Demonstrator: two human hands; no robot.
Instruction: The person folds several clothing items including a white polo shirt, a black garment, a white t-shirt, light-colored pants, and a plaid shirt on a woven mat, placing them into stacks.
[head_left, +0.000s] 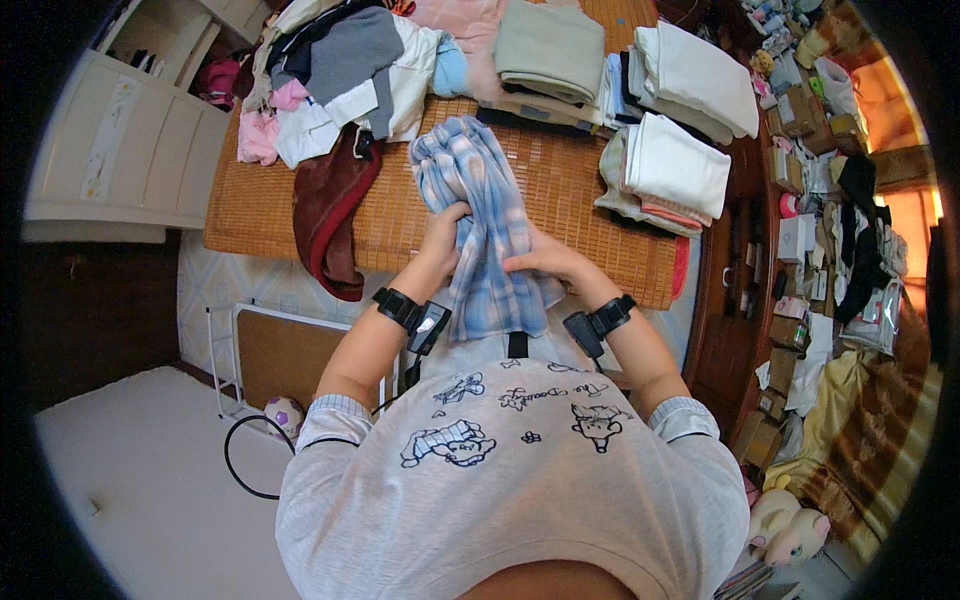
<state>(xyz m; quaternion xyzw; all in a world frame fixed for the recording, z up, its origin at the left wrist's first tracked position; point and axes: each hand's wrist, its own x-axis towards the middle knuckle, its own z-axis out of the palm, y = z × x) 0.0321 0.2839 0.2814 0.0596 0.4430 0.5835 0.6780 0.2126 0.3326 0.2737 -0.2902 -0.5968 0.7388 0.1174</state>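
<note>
A blue and white plaid garment (484, 225) with a gathered, elastic-looking waistband lies bunched lengthwise, its upper end on a woven bamboo mat (405, 187) and its lower end over the mat's near edge, against my lap. My left hand (444, 236) grips its left side, thumb on top and the fingers partly hidden in the cloth. On the other side, my right hand (547, 259) lies against the cloth with the thumb over it; its fingers are hidden behind the fabric, so its grip is unclear.
A heap of loose clothes (352, 60) lies at the back left, with a dark red garment (334, 217) hanging over the near edge. Folded piles, one topped by a grey-green cloth (551, 49) and others by white cloths (679, 161), stand at the back and right.
</note>
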